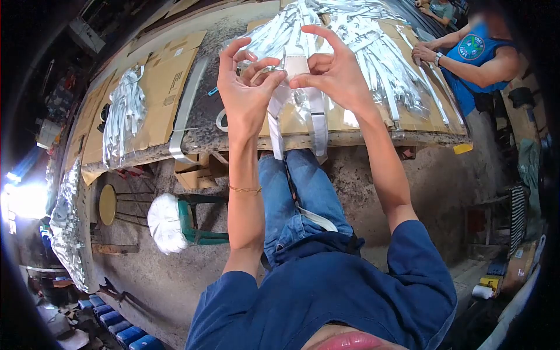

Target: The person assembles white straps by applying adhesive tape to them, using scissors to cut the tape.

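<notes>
Both hands are raised over the near edge of the work table [221, 137], one on each side of a pale flat patch [297, 66]. White straps [318, 125] hang below the patch and over the table edge. My left hand [249, 73] pinches the patch's left side between thumb and fingers. At its right side my right hand [329, 67] pinches the patch, with the index finger raised and bent. Behind the hands lies a big pile of silvery white straps [274, 41] on cardboard.
A smaller strap bundle [124, 111] lies on cardboard [166, 87] at the left. Below the table stands a green stool [201, 236] with a white bundle [166, 223]. Another person in blue [475, 58] works at the right, and a further person [440, 11] is behind.
</notes>
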Tool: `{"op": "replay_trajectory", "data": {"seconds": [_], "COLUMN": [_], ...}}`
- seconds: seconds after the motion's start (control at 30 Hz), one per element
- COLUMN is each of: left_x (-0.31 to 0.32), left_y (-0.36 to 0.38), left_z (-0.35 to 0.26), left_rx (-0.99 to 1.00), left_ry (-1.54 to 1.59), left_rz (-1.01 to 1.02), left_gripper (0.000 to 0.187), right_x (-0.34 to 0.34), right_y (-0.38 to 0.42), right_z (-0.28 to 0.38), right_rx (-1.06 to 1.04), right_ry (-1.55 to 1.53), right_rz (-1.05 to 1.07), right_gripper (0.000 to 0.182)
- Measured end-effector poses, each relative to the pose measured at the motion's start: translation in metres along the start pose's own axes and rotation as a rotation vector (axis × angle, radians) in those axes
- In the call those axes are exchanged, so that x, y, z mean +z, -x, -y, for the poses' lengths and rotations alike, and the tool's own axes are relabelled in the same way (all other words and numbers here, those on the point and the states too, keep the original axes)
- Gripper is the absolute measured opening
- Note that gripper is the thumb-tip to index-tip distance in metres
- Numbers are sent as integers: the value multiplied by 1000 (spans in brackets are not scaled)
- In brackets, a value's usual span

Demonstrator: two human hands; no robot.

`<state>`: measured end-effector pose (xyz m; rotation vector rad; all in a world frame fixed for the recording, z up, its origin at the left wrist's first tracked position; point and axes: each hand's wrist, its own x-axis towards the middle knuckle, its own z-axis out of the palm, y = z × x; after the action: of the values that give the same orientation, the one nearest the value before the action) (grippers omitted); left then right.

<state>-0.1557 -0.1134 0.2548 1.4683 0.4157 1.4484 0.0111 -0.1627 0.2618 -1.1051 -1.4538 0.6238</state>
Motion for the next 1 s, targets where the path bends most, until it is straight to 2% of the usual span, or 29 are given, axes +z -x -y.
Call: {"op": "replay_trajectory", "data": {"seconds": [0.23,0.47,0.67,1.0], "left_x": [0,4,2,1], "left_y": [4,8,7,9], "left_z": [9,15,11,11], "left_rx": [16,29,-68,-27], "left_ry": [-18,-49,9,48], "left_rz": [8,15,43,-2], "left_gripper": [67,62,62,64], "right_x": [-1,-4,-4,-2], "right_y": [-1,-2,-5,-4], "right_z": [-9,1,-2,14], "right_rx": [-13,5,-8,33], "right_ry": [-2,-87,3,70], "right_rz": [20,90,121,167], "right_gripper": [88,86,85,90]}}
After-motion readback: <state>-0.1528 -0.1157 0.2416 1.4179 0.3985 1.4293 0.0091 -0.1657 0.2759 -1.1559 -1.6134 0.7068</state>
